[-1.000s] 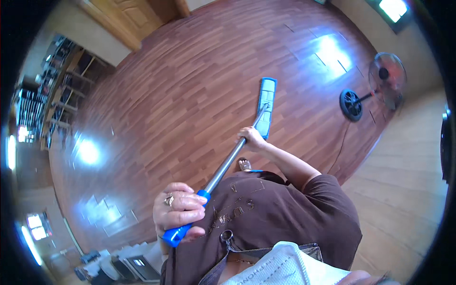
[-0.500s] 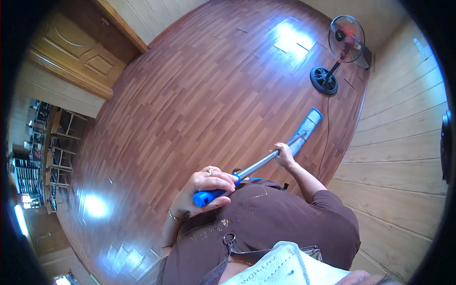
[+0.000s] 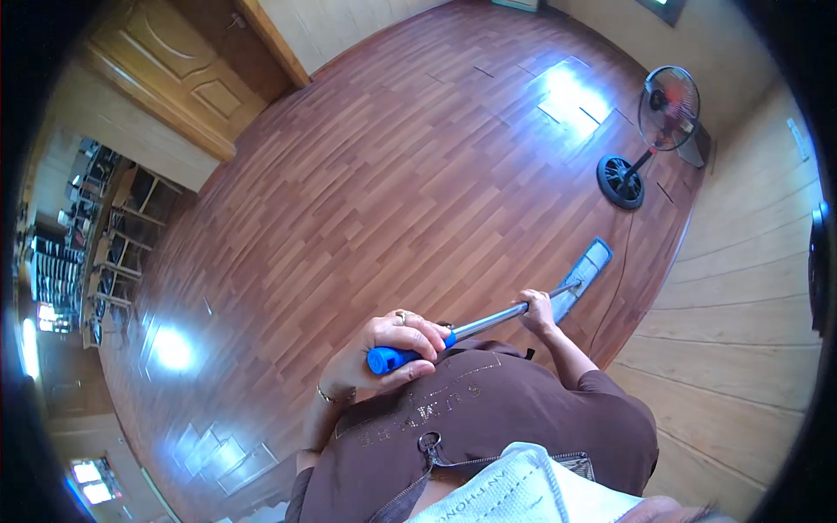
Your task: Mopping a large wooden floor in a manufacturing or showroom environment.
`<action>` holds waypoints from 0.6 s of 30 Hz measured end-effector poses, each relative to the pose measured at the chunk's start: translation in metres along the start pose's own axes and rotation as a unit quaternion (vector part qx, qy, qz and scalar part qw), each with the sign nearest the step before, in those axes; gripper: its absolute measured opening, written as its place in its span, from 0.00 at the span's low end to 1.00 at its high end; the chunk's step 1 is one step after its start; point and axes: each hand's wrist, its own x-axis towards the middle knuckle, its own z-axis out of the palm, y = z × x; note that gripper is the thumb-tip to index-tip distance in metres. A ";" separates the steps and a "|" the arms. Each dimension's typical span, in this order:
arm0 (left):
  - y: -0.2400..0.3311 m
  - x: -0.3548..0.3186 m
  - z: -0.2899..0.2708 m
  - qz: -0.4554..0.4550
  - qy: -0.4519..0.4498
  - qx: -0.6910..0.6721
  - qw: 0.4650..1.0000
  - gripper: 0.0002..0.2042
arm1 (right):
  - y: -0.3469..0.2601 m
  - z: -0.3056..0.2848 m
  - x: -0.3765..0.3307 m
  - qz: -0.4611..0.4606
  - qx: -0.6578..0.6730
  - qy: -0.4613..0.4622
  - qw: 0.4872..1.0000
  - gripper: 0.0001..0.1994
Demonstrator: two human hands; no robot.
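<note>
Both my hands are closed on a flat floor mop [image 3: 488, 321] that slants across in front of my body. My left hand [image 3: 397, 347] wraps the blue grip at the top end of the pole. Farther down, my right hand [image 3: 535, 312] grasps the metal part of the pole, close above the head. The long mop head [image 3: 586, 272], light blue-grey, lies on the wooden floor ahead of me to the right, near a cable.
A standing fan [image 3: 643, 144] with a round black base is at the far right, its cable [image 3: 621, 270] trailing along the floor. A pale panelled wall [image 3: 697, 340] borders the right side. Wooden doors [image 3: 187, 61] are at far left; desks [image 3: 131, 235] with equipment line the left.
My view has shifted, so the fan, door and mop head appear lower and farther right. Both hands keep hold of the mop, which lies a little flatter across the picture.
</note>
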 end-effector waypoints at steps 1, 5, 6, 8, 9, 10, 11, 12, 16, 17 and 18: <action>0.002 -0.005 0.000 0.014 0.009 0.031 0.999 0.07 | -0.001 0.002 0.010 -0.028 -0.020 0.016 0.999 0.07; 0.003 -0.033 0.012 0.044 0.063 0.096 0.992 0.07 | 0.002 0.027 0.043 -0.067 -0.089 0.001 0.994 0.07; 0.004 -0.043 0.016 0.042 0.080 0.102 0.991 0.07 | -0.021 0.023 0.049 -0.045 -0.111 -0.033 0.992 0.10; 0.007 -0.063 0.027 0.034 0.128 0.120 0.984 0.07 | -0.037 0.035 0.065 -0.021 -0.149 -0.088 0.985 0.10; 0.009 -0.074 0.035 0.033 0.146 0.128 0.980 0.07 | -0.043 0.042 0.072 -0.062 -0.130 -0.097 0.985 0.09; 0.010 -0.086 0.044 0.041 0.165 0.134 0.976 0.07 | -0.050 0.050 0.075 -0.082 -0.128 -0.105 0.983 0.09; 0.008 -0.097 0.050 0.048 0.183 0.137 0.972 0.07 | -0.061 0.059 0.078 -0.101 -0.093 -0.114 0.984 0.08; 0.008 -0.110 0.057 0.061 0.208 0.163 0.963 0.08 | -0.076 0.067 0.078 -0.121 -0.058 -0.126 0.983 0.07; 0.029 -0.170 0.106 0.039 0.309 0.281 0.908 0.09 | -0.145 0.101 0.061 -0.256 -0.093 -0.231 0.934 0.06; 0.035 -0.184 0.122 0.025 0.334 0.307 0.891 0.09 | -0.163 0.107 0.050 -0.281 -0.097 -0.262 0.918 0.06; 0.044 -0.197 0.138 0.011 0.354 0.333 0.874 0.09 | -0.176 0.113 0.041 -0.303 -0.101 -0.290 0.902 0.05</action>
